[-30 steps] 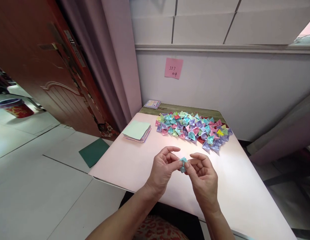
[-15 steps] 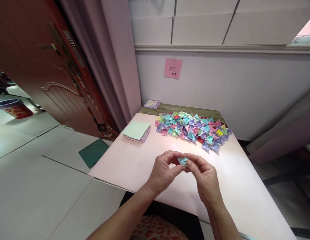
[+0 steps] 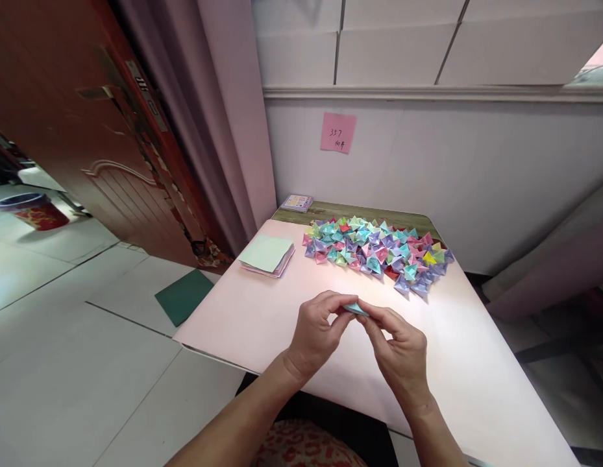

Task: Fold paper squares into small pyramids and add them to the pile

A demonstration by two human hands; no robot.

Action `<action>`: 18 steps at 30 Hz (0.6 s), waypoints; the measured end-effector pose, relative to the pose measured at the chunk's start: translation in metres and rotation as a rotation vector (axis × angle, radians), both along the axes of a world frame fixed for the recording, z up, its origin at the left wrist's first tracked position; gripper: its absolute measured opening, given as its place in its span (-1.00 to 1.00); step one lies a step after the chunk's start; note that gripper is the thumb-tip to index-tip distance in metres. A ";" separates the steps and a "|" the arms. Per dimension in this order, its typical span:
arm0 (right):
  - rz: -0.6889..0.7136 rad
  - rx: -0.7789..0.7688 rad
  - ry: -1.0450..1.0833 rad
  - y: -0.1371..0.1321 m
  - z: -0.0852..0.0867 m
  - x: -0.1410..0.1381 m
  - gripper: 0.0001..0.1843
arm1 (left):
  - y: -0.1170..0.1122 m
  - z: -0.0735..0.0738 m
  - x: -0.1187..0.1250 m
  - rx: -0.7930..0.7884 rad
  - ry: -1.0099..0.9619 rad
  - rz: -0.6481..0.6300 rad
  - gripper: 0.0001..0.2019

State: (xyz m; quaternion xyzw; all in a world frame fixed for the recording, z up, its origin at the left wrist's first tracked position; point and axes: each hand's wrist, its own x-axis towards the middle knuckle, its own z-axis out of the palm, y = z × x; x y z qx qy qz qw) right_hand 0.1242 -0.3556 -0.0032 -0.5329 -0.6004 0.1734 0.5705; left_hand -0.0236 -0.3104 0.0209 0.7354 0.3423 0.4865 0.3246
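Between my left grip (image 3: 315, 331) and right grip (image 3: 401, 347), I see a small blue folded paper (image 3: 356, 309), pinched at opposite ends by both (its creases seem too hidden to read from here). Beyond the grips, colourful paper shapes (image 3: 374, 250) cluster on the worktop (image 3: 252, 311); a paper stack (image 3: 267, 253) lies off to their left.

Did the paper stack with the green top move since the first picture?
No. The paper stack sits in the same place against the left edge of the table; the whole view has just shifted a tiny bit.
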 end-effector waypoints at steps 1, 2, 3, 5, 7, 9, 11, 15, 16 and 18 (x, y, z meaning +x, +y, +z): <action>-0.009 0.021 -0.026 0.002 -0.001 0.001 -0.76 | 0.003 -0.002 0.000 0.048 0.040 0.003 -0.79; -0.016 0.036 -0.046 0.006 -0.004 0.002 -0.77 | 0.006 -0.005 0.000 0.091 0.086 0.010 -0.79; -0.021 0.048 -0.062 0.010 -0.007 0.003 -0.78 | 0.010 -0.008 0.000 0.128 0.134 0.022 -0.80; -0.025 0.056 -0.083 0.019 -0.015 0.006 -0.79 | 0.019 -0.015 0.002 0.186 0.218 0.045 -0.83; -0.019 0.053 -0.096 0.028 -0.025 0.010 -0.81 | 0.028 -0.023 0.003 0.221 0.281 0.041 -0.88; 0.008 0.032 -0.101 0.036 -0.034 0.015 -0.81 | 0.035 -0.033 0.005 0.233 0.337 0.019 -0.88; 0.045 0.012 -0.104 0.042 -0.042 0.019 -0.81 | 0.040 -0.044 0.007 0.227 0.376 0.012 -0.86; 0.090 -0.008 -0.130 0.055 -0.055 0.024 -0.80 | 0.048 -0.063 0.011 0.185 0.357 0.026 -0.85; 0.091 -0.007 -0.137 0.058 -0.058 0.025 -0.80 | 0.050 -0.067 0.013 0.168 0.339 0.033 -0.85; 0.085 0.012 -0.153 0.067 -0.066 0.028 -0.80 | 0.057 -0.073 0.016 0.124 0.302 0.037 -0.87</action>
